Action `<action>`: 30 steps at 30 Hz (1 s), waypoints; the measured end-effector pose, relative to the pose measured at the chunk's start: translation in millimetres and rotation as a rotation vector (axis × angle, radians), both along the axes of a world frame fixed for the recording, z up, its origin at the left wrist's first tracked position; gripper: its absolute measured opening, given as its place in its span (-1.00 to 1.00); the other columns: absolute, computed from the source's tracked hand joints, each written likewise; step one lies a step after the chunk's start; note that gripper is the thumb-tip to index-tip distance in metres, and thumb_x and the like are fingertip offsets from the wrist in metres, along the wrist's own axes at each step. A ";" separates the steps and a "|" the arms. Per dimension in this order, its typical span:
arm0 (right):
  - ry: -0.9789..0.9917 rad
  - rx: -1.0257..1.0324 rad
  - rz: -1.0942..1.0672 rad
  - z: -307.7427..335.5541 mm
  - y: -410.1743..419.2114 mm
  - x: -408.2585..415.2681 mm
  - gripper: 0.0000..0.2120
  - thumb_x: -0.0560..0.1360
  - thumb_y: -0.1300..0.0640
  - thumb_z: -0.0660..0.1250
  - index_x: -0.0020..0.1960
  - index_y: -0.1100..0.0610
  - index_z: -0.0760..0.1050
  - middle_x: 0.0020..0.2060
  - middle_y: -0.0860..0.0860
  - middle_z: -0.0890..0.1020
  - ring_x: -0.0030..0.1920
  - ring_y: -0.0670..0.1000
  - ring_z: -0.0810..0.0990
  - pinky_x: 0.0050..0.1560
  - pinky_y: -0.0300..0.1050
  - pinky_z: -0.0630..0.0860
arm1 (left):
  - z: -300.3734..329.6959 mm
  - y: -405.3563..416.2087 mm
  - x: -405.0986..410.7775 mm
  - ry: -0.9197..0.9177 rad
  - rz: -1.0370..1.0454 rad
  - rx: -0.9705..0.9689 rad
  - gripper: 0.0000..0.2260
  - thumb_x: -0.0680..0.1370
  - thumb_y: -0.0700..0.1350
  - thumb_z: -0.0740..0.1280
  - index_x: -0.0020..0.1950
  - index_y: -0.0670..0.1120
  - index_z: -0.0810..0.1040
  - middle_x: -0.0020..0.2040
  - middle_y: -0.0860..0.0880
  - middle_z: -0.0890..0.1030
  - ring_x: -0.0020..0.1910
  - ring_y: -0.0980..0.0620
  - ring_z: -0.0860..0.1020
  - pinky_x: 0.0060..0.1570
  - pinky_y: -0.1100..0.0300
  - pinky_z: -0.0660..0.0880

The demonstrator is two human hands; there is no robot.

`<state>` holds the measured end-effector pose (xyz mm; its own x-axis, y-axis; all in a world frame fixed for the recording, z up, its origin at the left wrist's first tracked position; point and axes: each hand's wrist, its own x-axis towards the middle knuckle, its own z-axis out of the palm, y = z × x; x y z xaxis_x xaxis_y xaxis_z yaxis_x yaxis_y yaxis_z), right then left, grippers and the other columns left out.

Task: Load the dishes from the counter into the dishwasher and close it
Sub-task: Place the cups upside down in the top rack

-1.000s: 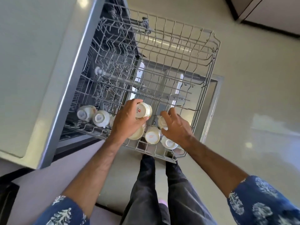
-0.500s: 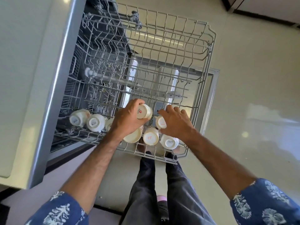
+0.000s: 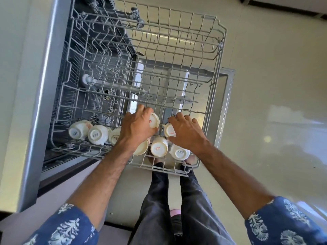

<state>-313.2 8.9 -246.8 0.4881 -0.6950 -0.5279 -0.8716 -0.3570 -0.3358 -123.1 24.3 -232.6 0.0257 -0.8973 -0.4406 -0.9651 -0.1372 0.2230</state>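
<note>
Fingers [image 3: 141,110] of left hand [image 3: 136,128] still round cup [image 3: 154,120]; right hand [image 3: 185,131] still round second cup [image 3: 169,130] — unmoved

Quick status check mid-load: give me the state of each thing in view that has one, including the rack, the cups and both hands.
Grey wire upper rack: pulled out, mostly unfilled.
Steel-lined dishwasher door: open, lying below the rack.
Three white cups at the rack's left: upside down, side by side.
Two white cups at the front: upside down, seated.
Left hand: grips an inverted white cup.
Right hand: grips another inverted white cup.
</note>
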 end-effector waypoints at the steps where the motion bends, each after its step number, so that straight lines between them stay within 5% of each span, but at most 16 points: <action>1: -0.003 -0.001 -0.001 -0.2 0.4 0.0 -0.44 0.45 -0.15 0.40 0.35 0.06 0.37 0.22 0.08 0.44 0.16 0.14 0.48 0.14 0.08 0.43 | -1.2 0.2 -2.3 -0.015 -0.006 0.015 -0.44 0.41 0.13 0.55 0.28 -0.06 0.44 0.27 -0.08 0.50 -0.29 0.13 0.45 -0.32 0.23 0.48; 8: -0.022 -0.011 -0.007 -5.4 0.1 -0.3 -0.43 0.44 -0.14 0.42 0.34 0.07 0.38 0.20 0.08 0.45 0.15 0.14 0.49 0.11 0.07 0.43 | -14.4 -2.2 -4.7 0.021 0.007 0.061 -0.45 0.47 0.06 0.52 0.36 -0.08 0.40 0.24 -0.06 0.51 -0.21 0.12 0.47 -0.43 0.38 0.28; 12: -0.056 0.029 -0.023 -7.9 -0.6 -2.8 -0.41 0.43 -0.14 0.44 0.36 0.05 0.37 0.21 0.07 0.44 0.18 0.14 0.48 0.15 0.09 0.46 | -21.6 -3.1 -6.5 0.071 0.022 0.078 -0.38 0.48 -0.02 0.52 0.47 -0.10 0.37 0.30 -0.09 0.54 0.13 0.00 0.57 -0.03 0.32 0.35; 17: -0.103 0.090 -0.027 -8.5 -4.6 -9.9 -0.33 0.41 -0.19 0.46 0.41 0.01 0.35 0.25 0.06 0.43 0.23 0.14 0.46 0.22 0.11 0.40 | -21.3 -9.9 -6.9 0.118 0.025 0.137 -0.28 0.48 -0.04 0.51 0.54 -0.09 0.24 0.41 -0.11 0.46 0.24 -0.10 0.56 0.24 0.03 0.47; 19: -0.102 0.099 -0.004 -7.5 -6.8 -12.7 -0.29 0.40 -0.22 0.46 0.44 0.01 0.33 0.27 0.05 0.44 0.24 0.14 0.46 0.24 0.12 0.39 | -18.7 -7.2 -4.0 0.095 -0.012 0.131 -0.19 0.45 0.02 0.53 0.57 -0.06 0.17 0.43 -0.11 0.44 0.17 -0.09 0.59 0.13 -0.03 0.54; 22: -0.111 0.122 0.016 -5.8 -11.3 -16.4 -0.27 0.41 -0.22 0.46 0.45 0.03 0.31 0.28 0.06 0.45 0.26 0.14 0.47 0.27 0.14 0.40 | -17.5 -0.6 0.6 0.075 -0.037 0.099 -0.16 0.45 0.08 0.52 0.58 -0.05 0.14 0.41 -0.11 0.45 0.06 -0.05 0.62 -0.13 0.15 0.52; 25: -0.123 0.153 0.051 -3.8 -15.8 -18.9 -0.28 0.42 -0.22 0.46 0.46 0.03 0.31 0.30 0.05 0.45 0.28 0.13 0.46 0.30 0.15 0.40 | -18.0 2.9 3.5 0.098 -0.012 0.097 -0.16 0.47 0.04 0.51 0.60 -0.04 0.09 0.41 -0.11 0.43 0.05 -0.03 0.61 -0.18 0.19 0.51; 30: -0.163 0.152 0.078 -3.3 -23.0 -21.4 -0.36 0.48 -0.15 0.42 0.45 0.04 0.32 0.32 0.06 0.44 0.31 0.15 0.44 0.29 0.13 0.42 | -14.1 2.9 3.2 0.092 0.019 0.119 -0.13 0.46 0.06 0.51 0.60 -0.02 0.06 0.41 -0.11 0.42 -0.02 -0.03 0.61 -0.08 0.00 0.61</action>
<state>-334.7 -14.1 -250.1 0.6244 -0.5703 -0.5337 -0.7734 -0.3556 -0.5248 -119.9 27.2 -246.8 -0.0031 -0.8385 -0.5448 -0.9382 -0.1860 0.2917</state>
